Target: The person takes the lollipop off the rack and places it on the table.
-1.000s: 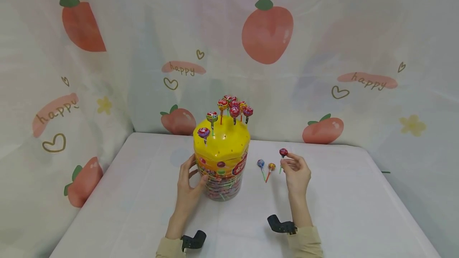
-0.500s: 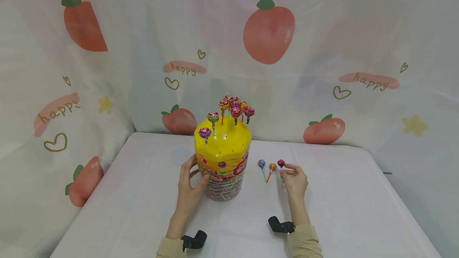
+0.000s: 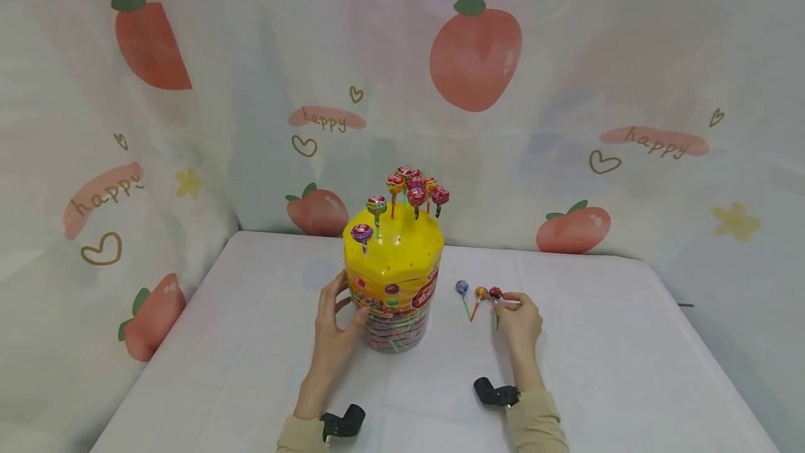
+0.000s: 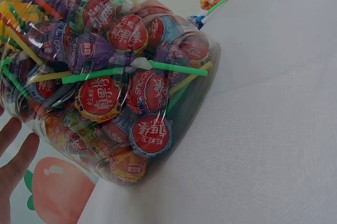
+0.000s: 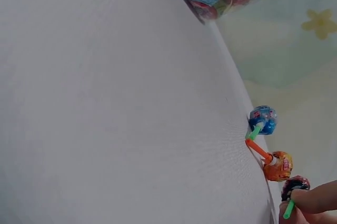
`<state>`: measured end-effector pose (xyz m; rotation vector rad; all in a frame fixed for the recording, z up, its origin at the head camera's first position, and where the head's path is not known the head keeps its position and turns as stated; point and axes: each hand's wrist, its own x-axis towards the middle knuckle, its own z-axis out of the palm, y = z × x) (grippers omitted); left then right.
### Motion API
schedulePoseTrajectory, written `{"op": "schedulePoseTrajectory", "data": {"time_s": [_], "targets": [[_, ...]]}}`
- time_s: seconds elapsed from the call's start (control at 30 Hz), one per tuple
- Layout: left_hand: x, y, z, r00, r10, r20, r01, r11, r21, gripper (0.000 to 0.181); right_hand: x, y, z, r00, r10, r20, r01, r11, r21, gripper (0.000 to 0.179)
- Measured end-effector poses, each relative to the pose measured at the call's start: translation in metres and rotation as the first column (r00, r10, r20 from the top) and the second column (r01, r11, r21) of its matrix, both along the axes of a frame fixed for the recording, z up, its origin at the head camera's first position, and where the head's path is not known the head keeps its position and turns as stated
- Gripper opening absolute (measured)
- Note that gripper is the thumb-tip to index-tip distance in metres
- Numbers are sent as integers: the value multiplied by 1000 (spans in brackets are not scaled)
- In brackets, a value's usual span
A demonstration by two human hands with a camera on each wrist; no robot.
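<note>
A clear lollipop tub with a yellow lid stands mid-table; several lollipops are stuck upright in the lid. My left hand rests against the tub's left side, fingers straight on the plastic. My right hand pinches the stick of a red lollipop that lies low on the table beside an orange lollipop and a blue lollipop. The right wrist view shows the red lollipop under my fingertips, next to the orange one and blue one.
A white cloth covers the table. A peach-patterned curtain hangs behind and at both sides. Black wrist camera mounts sit on both forearms.
My right hand has lowered the red lollipop from above the table down beside the orange and blue ones. The left hand and tub have stayed put.
</note>
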<state>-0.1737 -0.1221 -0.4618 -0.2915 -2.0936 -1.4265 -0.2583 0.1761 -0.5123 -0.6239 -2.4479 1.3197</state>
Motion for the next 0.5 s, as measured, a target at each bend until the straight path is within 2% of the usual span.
{"op": "schedulePoseTrajectory", "data": {"time_s": [0.5], "targets": [[0,0,-2,1000,2,8,-2,1000,8,68,-1,-1,-4,1000,8,-13,-8,1000,29,33]]}}
